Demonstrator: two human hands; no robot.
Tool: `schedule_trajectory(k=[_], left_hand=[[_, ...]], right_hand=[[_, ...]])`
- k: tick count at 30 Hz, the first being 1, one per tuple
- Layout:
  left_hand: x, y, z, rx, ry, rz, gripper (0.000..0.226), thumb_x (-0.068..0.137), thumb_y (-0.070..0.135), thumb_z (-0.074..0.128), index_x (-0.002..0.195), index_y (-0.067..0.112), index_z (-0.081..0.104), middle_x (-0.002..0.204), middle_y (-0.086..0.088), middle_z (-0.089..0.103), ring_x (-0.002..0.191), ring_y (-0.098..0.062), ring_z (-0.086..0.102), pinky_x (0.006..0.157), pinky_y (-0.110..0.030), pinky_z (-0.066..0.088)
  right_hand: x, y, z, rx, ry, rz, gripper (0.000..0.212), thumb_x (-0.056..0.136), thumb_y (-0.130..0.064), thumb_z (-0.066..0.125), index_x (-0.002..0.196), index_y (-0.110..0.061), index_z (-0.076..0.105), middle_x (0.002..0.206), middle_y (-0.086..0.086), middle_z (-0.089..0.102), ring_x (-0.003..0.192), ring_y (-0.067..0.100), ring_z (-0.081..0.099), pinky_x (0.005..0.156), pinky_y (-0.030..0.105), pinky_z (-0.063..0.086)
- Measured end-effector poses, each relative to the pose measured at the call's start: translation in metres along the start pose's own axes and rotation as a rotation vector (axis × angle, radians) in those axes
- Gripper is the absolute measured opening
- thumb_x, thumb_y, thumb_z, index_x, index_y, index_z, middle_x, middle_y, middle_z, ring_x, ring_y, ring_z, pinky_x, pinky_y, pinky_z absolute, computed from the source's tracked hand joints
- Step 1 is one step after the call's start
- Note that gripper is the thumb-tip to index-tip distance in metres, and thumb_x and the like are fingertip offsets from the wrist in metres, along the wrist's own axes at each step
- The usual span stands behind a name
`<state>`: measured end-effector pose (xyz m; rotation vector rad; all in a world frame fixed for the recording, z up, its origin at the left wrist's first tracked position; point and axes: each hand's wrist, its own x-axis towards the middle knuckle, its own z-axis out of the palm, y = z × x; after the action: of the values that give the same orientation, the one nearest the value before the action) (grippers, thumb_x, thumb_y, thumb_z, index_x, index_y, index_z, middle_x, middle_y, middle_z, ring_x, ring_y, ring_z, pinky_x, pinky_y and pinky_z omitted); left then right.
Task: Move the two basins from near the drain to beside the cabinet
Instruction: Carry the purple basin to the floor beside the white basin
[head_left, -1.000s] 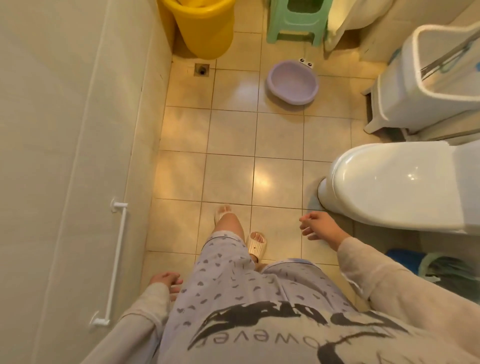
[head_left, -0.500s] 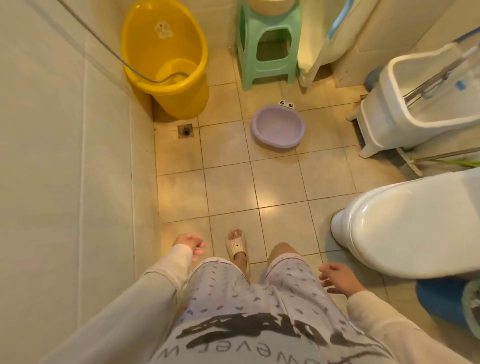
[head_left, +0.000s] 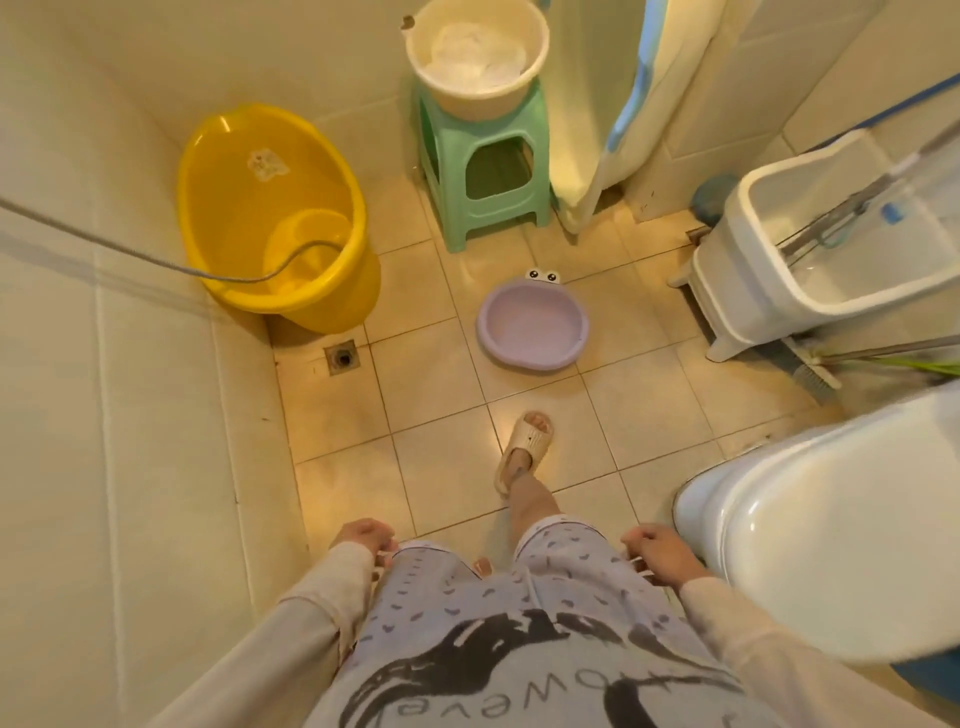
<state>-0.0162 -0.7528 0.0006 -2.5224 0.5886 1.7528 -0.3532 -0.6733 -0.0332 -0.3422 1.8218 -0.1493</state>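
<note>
While the person stands on the tiled floor, the left hand and right hand hang at the hips, each grip loosely curled, holding nothing. Ahead, the purple basin sits on the floor near the drain; the yellow basin stands just behind the drain.

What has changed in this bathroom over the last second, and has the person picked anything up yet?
The person has stepped forward toward the basins, and the view now takes in a cream basin on the green plastic stool. Both hands, left and right, hang empty. The round lilac plastic basin and the yellow plastic tub by the floor drain stayed put.
</note>
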Motion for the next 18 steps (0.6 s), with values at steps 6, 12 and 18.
schedule_trajectory(k=[6,12,18], left_hand=[[0.019,0.056,-0.002,-0.002,-0.013,-0.159,0.013,0.091,-0.001,0.042,0.084,-0.003,0.052,0.075,-0.016,0.051,0.062,-0.024,0.048,0.064,-0.033,0.039],[0.045,0.152,0.007,-0.017,-0.01,-0.03,0.017,0.091,0.004,0.046,0.076,0.008,0.053,0.069,-0.009,0.056,0.056,-0.02,0.048,0.055,-0.025,0.035],[0.086,0.244,0.034,0.188,-0.079,0.025,0.01,0.091,0.001,0.044,0.088,0.004,0.053,0.067,-0.006,0.054,0.055,-0.018,0.048,0.052,-0.023,0.034]], right_hand=[[0.041,-0.116,-0.05,0.118,0.031,-0.064,0.016,0.09,-0.004,0.047,0.077,-0.007,0.055,0.071,0.012,0.054,0.054,0.019,0.049,0.047,0.022,0.039],[0.071,-0.172,-0.07,0.072,0.01,-0.064,0.012,0.09,-0.003,0.046,0.086,-0.007,0.057,0.07,0.009,0.056,0.053,0.018,0.049,0.045,0.02,0.038],[0.114,-0.182,-0.074,0.046,0.024,0.053,0.016,0.085,0.0,0.046,0.08,-0.008,0.058,0.069,0.011,0.058,0.052,0.019,0.049,0.049,0.021,0.036]])
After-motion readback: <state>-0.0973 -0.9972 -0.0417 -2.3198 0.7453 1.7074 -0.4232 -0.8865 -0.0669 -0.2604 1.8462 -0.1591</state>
